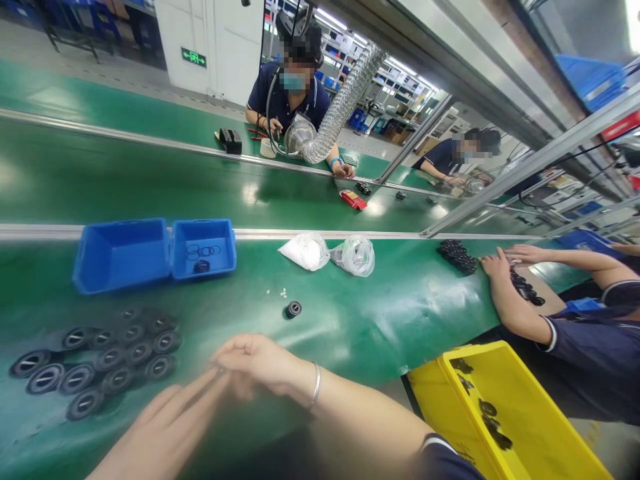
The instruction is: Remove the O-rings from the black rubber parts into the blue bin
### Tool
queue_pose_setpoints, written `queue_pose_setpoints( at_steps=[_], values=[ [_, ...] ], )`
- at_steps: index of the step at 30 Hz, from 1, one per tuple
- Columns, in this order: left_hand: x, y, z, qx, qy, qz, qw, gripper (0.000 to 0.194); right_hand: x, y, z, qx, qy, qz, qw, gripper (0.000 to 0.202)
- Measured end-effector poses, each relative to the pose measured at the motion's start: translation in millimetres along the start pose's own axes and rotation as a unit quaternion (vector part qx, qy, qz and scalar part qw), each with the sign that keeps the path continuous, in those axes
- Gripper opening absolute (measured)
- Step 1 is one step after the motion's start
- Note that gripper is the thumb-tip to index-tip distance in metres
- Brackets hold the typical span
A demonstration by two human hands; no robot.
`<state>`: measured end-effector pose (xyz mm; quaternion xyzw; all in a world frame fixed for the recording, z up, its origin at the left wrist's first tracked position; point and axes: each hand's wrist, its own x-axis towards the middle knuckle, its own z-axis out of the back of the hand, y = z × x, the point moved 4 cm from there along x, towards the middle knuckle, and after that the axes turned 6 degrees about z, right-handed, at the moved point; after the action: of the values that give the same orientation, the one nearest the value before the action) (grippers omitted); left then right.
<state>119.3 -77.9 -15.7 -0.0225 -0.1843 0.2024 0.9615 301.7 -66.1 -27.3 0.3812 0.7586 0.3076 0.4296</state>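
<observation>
My right hand (pixel 253 360), with a silver bracelet on the wrist, is at the lower centre over the green table (pixel 350 333). Its fingers are pressed together at the fingertips of my left hand (pixel 173 420); anything between them is hidden. The left hand is blurred, its fingers stretched out towards the right hand. Several round black parts (pixel 117 378) with pale slots lie to the left of my hands. A single black part (pixel 293 309) stands beyond my right hand, near tiny white pieces (pixel 283 293).
Two blue bins (pixel 125 257) (pixel 203 247), one holding rings, stand at the back left. Two plastic bags (pixel 306 251) (pixel 356 256) lie beside the rail. A yellow crate (pixel 440 393) is at right, near a co-worker's hands (pixel 497 263). Others sit across the belt.
</observation>
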Motion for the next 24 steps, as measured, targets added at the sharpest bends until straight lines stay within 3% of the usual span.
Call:
queue_pose_setpoints(
  at_steps=[4,9,13,17,24],
  values=[
    [2.8,-6.9,-3.7,-0.007,-0.001,0.028,1.0,0.049,-0.7,1.5,-2.6,0.018,-0.004,0.01,1.0,0.043],
    [3.6,-9.7,-7.3,0.0,-0.032,0.045,0.998,0.053,0.7,3.3,-2.7,-0.025,-0.028,0.021,0.999,0.031],
    [5.4,-5.9,3.2,-0.031,0.006,-0.016,0.999,0.048,-0.6,5.2,-6.5,-0.001,-0.026,0.029,0.999,0.034],
    [14.1,-6.7,14.4,-0.024,0.022,0.028,0.999,0.036,-2.0,7.3,-7.3,0.039,-0.021,0.045,0.998,0.038],
    [20.0,-8.2,23.5,-0.021,0.029,0.011,0.999,0.032,-1.0,9.9,-8.4,0.019,-0.011,0.03,0.999,0.031]
  ],
)
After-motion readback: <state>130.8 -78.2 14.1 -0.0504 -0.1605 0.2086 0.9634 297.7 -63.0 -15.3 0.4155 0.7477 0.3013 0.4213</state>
